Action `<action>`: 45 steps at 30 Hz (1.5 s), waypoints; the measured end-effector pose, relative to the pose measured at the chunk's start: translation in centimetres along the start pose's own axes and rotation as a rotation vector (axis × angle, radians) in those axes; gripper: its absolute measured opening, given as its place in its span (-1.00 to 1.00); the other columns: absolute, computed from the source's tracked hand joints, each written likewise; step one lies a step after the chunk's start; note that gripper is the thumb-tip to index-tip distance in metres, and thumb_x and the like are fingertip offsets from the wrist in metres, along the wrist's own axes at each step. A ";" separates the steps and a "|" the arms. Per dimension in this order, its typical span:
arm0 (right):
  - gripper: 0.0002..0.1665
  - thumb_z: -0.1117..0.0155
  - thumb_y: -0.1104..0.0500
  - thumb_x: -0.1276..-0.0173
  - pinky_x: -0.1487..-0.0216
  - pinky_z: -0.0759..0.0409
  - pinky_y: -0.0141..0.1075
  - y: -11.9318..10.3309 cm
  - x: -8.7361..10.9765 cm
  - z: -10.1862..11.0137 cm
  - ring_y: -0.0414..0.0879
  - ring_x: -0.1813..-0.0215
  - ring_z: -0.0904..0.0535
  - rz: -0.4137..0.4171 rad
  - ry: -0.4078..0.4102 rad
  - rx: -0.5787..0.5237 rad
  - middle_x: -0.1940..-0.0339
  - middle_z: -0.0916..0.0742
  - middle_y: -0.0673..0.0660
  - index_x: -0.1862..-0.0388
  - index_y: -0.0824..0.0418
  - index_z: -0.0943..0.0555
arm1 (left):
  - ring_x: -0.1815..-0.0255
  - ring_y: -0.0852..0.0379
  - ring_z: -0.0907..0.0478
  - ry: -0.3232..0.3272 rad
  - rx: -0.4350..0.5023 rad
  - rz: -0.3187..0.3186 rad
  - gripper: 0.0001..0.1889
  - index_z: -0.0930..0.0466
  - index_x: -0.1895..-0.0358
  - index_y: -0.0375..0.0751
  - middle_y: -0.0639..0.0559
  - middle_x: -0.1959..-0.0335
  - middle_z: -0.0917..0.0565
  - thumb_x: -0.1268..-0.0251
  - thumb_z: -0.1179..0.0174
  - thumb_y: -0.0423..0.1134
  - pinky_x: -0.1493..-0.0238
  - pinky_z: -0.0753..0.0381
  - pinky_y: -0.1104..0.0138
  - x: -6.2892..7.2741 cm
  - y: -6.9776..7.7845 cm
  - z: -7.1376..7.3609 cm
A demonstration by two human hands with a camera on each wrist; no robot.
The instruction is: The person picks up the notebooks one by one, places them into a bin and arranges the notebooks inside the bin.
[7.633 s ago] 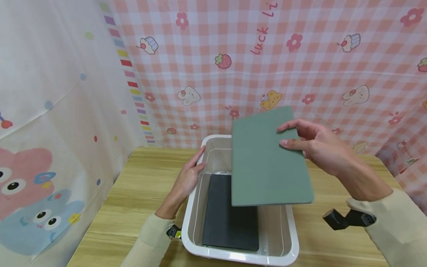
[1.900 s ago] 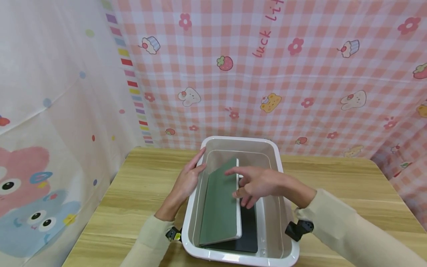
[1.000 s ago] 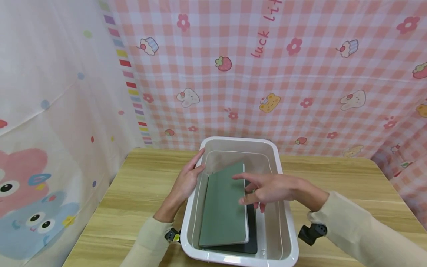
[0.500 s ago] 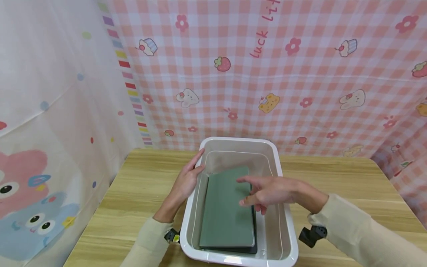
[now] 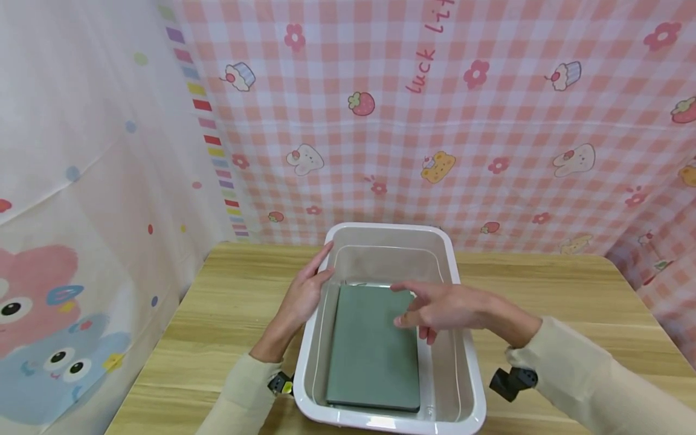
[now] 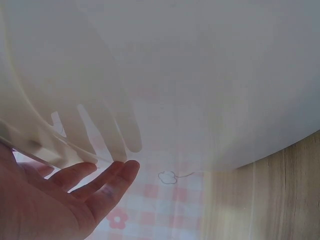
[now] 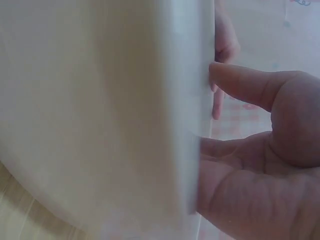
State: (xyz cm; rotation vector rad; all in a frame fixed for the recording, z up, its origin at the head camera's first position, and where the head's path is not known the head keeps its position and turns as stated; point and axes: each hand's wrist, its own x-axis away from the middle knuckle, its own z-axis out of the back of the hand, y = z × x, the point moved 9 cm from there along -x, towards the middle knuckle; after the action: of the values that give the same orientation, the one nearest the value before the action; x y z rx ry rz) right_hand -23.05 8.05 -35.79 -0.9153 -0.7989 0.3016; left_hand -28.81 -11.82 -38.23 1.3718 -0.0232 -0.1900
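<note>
A white plastic tub (image 5: 304,374) stands on the table. Inside it a green hardcover notebook (image 5: 372,356) lies flat, covering the dark notebook beneath. My left hand (image 5: 304,295) grips the tub's left rim; in the left wrist view its fingers (image 6: 117,187) curl against the outside of the wall. Over the notebook's right edge hovers my right hand (image 5: 448,308), index finger and thumb spread apart, nothing between them. The tub wall (image 7: 100,100) hides part of that hand's fingers in the right wrist view.
The wooden table (image 5: 228,308) extends to both sides of the tub. A pink checked cloth (image 5: 489,133) hangs behind it, and a white patterned curtain (image 5: 98,199) is at the left. Small black cameras (image 5: 511,382) sit on both wrists.
The green notebook, earlier held above the tub, has tilted down and settled flat over the dark one. My right hand has let go and drawn slightly right; the left stays on the rim.
</note>
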 end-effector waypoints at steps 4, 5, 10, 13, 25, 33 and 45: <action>-0.10 -0.33 0.03 -0.37 0.18 -0.62 -0.19 -0.3 0.4 0.5 0.00 0.34 -0.62 0.020 0.019 0.010 -0.05 -0.65 0.22 -0.57 0.11 -0.12 | -0.56 0.07 -0.06 -0.004 0.002 0.002 -0.45 -0.19 -0.54 -0.06 -0.01 -0.56 -0.18 -0.53 0.06 -0.26 -0.55 0.00 0.11 0.0 0.0 0.0; -0.11 -0.33 0.02 -0.37 0.17 -0.62 -0.18 -0.4 0.5 0.6 0.00 0.33 -0.62 0.026 0.025 0.012 -0.13 -0.62 0.23 -0.57 0.10 -0.13 | -0.56 0.07 -0.05 -0.005 0.004 0.001 -0.44 -0.19 -0.54 -0.06 -0.01 -0.56 -0.17 -0.53 0.06 -0.26 -0.55 0.00 0.11 0.0 0.0 0.0; -0.14 -0.31 -0.01 -0.39 0.10 -0.61 -0.16 -0.7 1.1 1.2 0.02 0.27 -0.64 0.068 0.039 0.020 -0.28 -0.55 0.27 -0.56 0.04 -0.16 | -0.56 0.08 -0.04 -0.009 0.000 0.004 -0.44 -0.19 -0.55 -0.04 0.01 -0.57 -0.16 -0.53 0.06 -0.25 -0.55 0.01 0.10 0.0 -0.1 0.1; -0.17 -0.29 -0.04 -0.40 0.05 -0.60 -0.13 -0.8 1.6 1.5 0.04 0.25 -0.66 0.093 0.046 0.030 -0.26 -0.56 0.26 -0.56 -0.01 -0.16 | -0.56 0.08 -0.03 -0.007 -0.008 0.006 -0.44 -0.19 -0.55 -0.03 0.02 -0.57 -0.16 -0.53 0.06 -0.25 -0.55 0.01 0.10 0.0 -0.1 0.3; -0.19 -0.19 -0.02 -0.48 -0.02 -0.55 -0.10 -0.9 2.5 2.0 0.09 0.18 -0.65 0.224 0.047 0.045 -0.31 -0.53 0.26 -0.59 0.03 -0.09 | -0.58 0.08 0.02 -0.003 -0.015 0.009 -0.45 -0.18 -0.55 -0.03 0.03 -0.58 -0.14 -0.54 0.07 -0.25 -0.56 0.06 0.09 0.0 -0.3 0.7; -0.20 -0.15 0.06 -0.51 -0.04 -0.56 -0.10 -0.6 3.2 2.1 0.10 0.17 -0.64 0.285 0.053 0.016 -0.29 -0.54 0.28 -0.60 0.12 -0.06 | -0.58 0.07 0.03 -0.009 -0.012 0.013 -0.45 -0.17 -0.55 -0.03 0.01 -0.58 -0.12 -0.54 0.07 -0.25 -0.56 0.06 0.09 -0.1 -0.4 0.8; -0.32 -0.11 0.16 -0.54 0.15 -0.65 -0.22 -0.5 5.9 3.3 0.02 0.18 -0.62 0.419 0.227 0.004 -0.27 -0.52 0.35 -0.55 0.15 -0.15 | -0.60 0.11 0.11 -0.119 -0.008 0.062 -0.41 -0.02 -0.60 0.07 0.13 -0.61 0.01 -0.58 0.12 -0.19 -0.56 0.09 0.09 0.2 -0.6 0.5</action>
State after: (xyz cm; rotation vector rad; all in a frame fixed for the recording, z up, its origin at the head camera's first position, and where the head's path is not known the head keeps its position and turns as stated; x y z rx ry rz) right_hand -21.47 12.96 -31.32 -1.0898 -0.3924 0.5526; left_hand -28.80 -12.45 -38.78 1.3488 -0.1641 -0.2192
